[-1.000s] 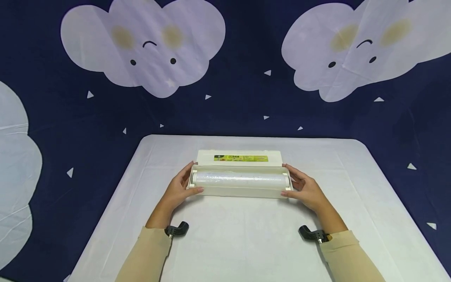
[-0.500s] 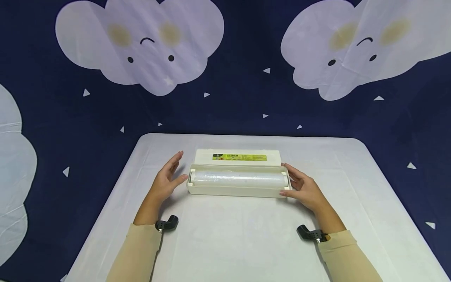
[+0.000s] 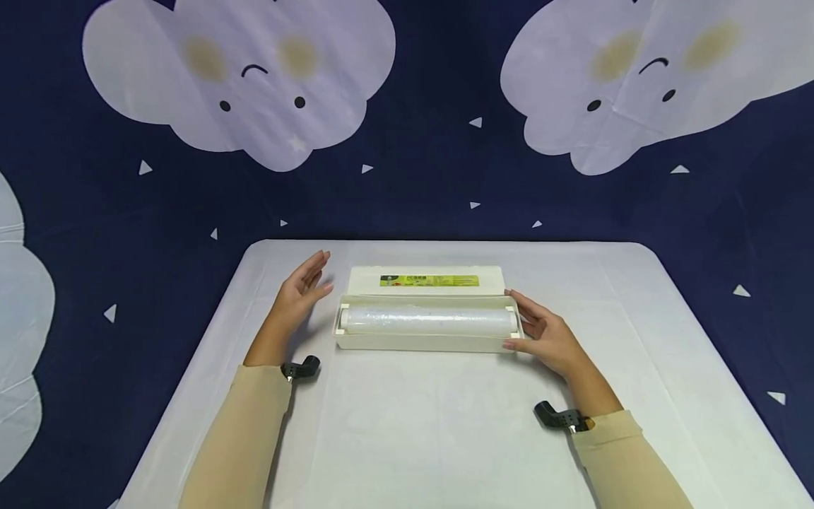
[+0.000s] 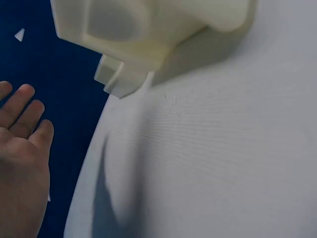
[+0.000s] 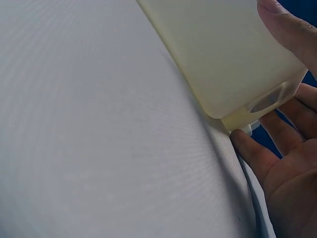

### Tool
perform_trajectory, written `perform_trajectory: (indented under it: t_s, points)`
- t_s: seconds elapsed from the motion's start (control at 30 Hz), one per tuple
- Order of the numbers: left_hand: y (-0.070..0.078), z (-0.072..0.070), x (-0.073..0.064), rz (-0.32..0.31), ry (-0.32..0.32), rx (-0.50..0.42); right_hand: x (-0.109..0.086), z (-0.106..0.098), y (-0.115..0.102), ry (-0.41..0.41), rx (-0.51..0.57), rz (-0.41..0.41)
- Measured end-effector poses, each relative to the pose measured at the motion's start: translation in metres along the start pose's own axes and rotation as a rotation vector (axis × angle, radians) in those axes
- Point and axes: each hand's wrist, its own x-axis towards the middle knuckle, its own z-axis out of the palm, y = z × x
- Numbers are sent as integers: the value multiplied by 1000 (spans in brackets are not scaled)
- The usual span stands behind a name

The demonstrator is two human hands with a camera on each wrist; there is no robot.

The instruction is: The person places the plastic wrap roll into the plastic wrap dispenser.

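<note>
A long cream cling film box (image 3: 426, 343) lies on the table with its lid (image 3: 363, 281) folded back behind it. Inside sits a clear, shiny roll of cling film (image 3: 429, 321). My right hand (image 3: 553, 343) grips the box's right end, thumb on the front wall and fingers round the end and back. In the right wrist view its thumb lies against the box wall (image 5: 223, 54). Off the left end, my left hand (image 3: 292, 297) hovers with fingers extended, apart from the box. The left wrist view shows its palm (image 4: 22, 163) away from the box end (image 4: 121, 22).
The box stands on a white-covered table (image 3: 439, 424) with rounded far corners. A yellow-green label (image 3: 429, 281) is on the lid. Behind hangs a dark blue cloth (image 3: 432, 141) with printed clouds. Black wrist cameras (image 3: 556, 415) are strapped to both wrists.
My left hand has let go of the box's left end and moved left, then farther back along the table. The right hand keeps its hold. The head view has shifted slightly.
</note>
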Motion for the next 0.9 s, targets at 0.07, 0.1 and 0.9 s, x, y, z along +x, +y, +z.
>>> perform_trajectory:
  t_s: [0.07, 0.1, 0.9]
  points:
    - [-2, 0, 7, -52, -2, 7, 0, 0, 1, 0, 4, 6]
    - [-2, 0, 10, -80, -4, 11, 0, 0, 1, 1, 2, 7]
    - [-27, 12, 58, -311, -149, 234, -2, -1, 1, 12, 18, 21]
